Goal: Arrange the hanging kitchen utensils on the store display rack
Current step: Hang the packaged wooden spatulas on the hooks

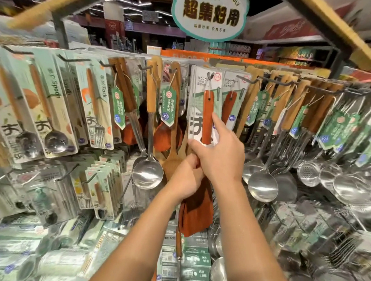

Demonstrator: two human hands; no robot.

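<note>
Both hands on carded wooden spatula (207, 116) at rack: right hand (219, 151) grips handle, left hand (187, 178) grips below.

Reddish-brown wooden spatula (207, 118) hangs upright in its white "Wooden" card at the middle of the display rack (284, 80), blade low. Wooden-handled steel ladles (147, 174) dangle left of it, tagged spatulas (253, 99) crowd right.

The spatula (207, 116) both hands are on is reddish-brown wood, smooth and matt, on a glossy printed card sleeve (195, 110). The ladle (147, 174) near the rack's middle is polished mirror-shiny steel with a pale wood handle. Paper tags (167, 107) look glossy green.
</note>
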